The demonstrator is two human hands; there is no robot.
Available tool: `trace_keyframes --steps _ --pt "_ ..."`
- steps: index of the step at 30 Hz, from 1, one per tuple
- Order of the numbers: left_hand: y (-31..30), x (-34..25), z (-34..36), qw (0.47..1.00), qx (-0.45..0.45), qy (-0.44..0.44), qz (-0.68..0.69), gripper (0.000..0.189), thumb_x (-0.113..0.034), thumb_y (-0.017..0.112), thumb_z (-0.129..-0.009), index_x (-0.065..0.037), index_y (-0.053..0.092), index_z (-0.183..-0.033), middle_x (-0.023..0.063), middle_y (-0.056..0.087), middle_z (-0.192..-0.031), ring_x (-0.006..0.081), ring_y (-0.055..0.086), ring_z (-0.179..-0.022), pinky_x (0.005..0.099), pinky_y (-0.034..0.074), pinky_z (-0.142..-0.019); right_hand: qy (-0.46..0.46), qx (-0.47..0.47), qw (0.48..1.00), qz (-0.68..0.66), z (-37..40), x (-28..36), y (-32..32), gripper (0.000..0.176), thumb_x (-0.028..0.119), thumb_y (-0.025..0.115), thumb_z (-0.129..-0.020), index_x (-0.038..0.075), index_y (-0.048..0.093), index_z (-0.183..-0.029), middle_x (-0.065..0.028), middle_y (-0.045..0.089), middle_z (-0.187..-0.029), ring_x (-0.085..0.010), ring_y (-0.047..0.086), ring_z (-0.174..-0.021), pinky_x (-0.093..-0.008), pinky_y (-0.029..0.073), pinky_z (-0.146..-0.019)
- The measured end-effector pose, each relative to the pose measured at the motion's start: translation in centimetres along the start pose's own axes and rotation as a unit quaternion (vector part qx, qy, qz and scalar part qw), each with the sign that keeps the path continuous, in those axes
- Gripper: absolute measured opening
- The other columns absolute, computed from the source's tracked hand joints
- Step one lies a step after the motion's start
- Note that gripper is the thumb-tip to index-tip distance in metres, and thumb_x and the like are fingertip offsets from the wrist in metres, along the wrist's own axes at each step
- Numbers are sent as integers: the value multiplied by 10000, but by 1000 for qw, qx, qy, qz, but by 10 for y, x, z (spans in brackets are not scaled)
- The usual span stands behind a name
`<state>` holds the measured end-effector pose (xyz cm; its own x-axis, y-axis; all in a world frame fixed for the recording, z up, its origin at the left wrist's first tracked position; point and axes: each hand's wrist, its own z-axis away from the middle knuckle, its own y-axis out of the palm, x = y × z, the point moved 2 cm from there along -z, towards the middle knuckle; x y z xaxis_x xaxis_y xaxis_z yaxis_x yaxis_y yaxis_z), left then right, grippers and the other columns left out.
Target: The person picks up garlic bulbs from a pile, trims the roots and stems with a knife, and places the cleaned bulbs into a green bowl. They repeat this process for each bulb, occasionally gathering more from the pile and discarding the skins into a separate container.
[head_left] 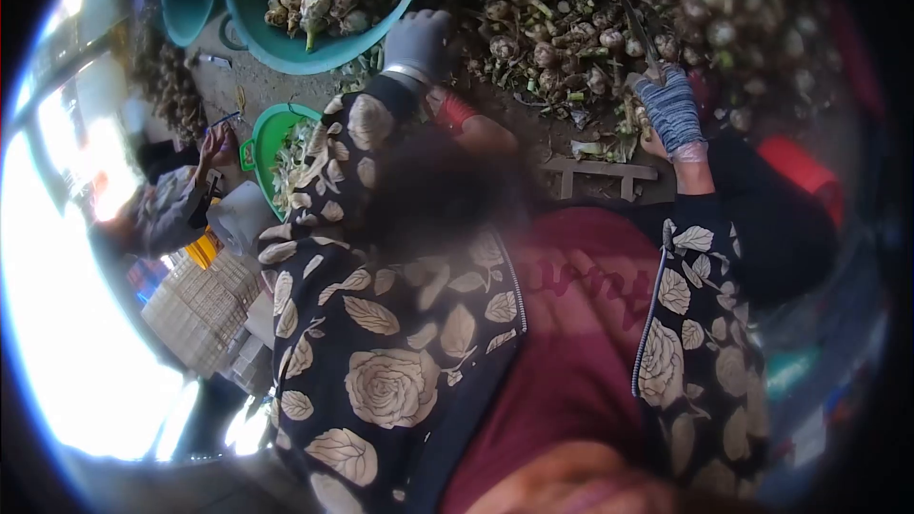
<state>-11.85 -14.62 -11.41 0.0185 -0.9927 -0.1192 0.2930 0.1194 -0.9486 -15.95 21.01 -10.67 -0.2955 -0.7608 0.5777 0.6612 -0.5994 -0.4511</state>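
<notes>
My left hand, in a grey glove, is at the lower right rim of a large teal basin holding garlic bulbs. Its back faces me with the fingers curled under, so anything in them is hidden. On the right, my gloved right hand is closed around a knife, whose long dark blade points up and away over a heap of garlic. Trimmed stalks and loose skins lie on the ground below that hand.
A green basin of pale trimmings stands left of my left sleeve. Another person's hand shows farther left, near stacked woven crates. A low wooden frame sits before me, with a red object to the right.
</notes>
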Motion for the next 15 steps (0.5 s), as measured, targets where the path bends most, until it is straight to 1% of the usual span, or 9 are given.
trace_keyframes --steps 2,3,5,6,7,9,11,13,15 --pt "52 -6 -1 971 166 -165 47 609 -545 611 -705 -89 539 -1102 162 623 -968 338 584 -951 411 467 -798 105 -25 983 -146 20 26 -2 567 187 749 -627 68 515 -1129 -158 504 -1084 -281 499 -1002 -331 415 -865" --pt "84 5 -5 951 197 -194 140 712 -558 634 -672 -57 502 -1161 193 604 -1025 353 571 -985 400 460 -823 76 -22 991 -108 24 31 -3 574 196 744 -657 56 488 -1151 -117 511 -1038 -236 499 -954 -329 415 -843" --pt "138 18 -5 937 159 -259 171 760 -570 641 -650 -45 489 -1177 209 586 -1065 364 559 -1006 400 453 -840 -58 -81 994 -47 19 17 5 358 227 695 -740 4 560 -985 -99 584 -824 -183 528 -749 -301 433 -703" --pt "137 11 -5 929 138 -290 186 783 -577 645 -639 -39 483 -1184 216 578 -1085 370 553 -1016 399 450 -848 -69 -93 992 -51 18 16 6 323 235 682 -762 -11 578 -944 -97 604 -774 -170 540 -702 -295 439 -667" --pt "134 4 -7 914 119 -327 208 801 -491 713 -610 -11 452 -1197 216 564 -1105 334 565 -1012 374 454 -848 -80 -105 990 -54 17 15 7 302 243 670 -783 -25 596 -903 -94 624 -724 -157 553 -656 -288 446 -632" --pt "148 3 3 899 28 -267 346 750 -377 760 -618 -12 442 -1190 176 571 -1090 278 576 -984 349 462 -837 12 -89 987 -131 22 18 9 307 244 669 -785 -28 597 -906 -100 633 -740 -158 575 -674 -289 454 -631" --pt "148 -5 1 844 -38 -212 492 702 -264 789 -626 -18 436 -1180 134 572 -1079 223 576 -960 326 467 -829 -86 -163 974 -129 19 16 15 313 246 662 -786 -32 592 -912 -120 641 -796 -187 599 -710 -313 466 -640" --pt "134 -30 -4 751 -58 -154 639 657 -154 802 -636 -29 433 -1165 90 565 -1071 169 565 -941 305 469 -823 -169 -152 974 -15 5 3 19 300 230 659 -758 -6 581 -925 -139 627 -849 -250 604 -772 -359 475 -663" --pt "92 -68 5 759 -80 -85 641 608 -134 793 -658 -33 438 -1142 72 562 -1069 155 561 -938 302 470 -826 -234 -144 955 114 16 26 8 298 221 661 -730 20 573 -931 -148 611 -865 -295 599 -805 -392 479 -676"
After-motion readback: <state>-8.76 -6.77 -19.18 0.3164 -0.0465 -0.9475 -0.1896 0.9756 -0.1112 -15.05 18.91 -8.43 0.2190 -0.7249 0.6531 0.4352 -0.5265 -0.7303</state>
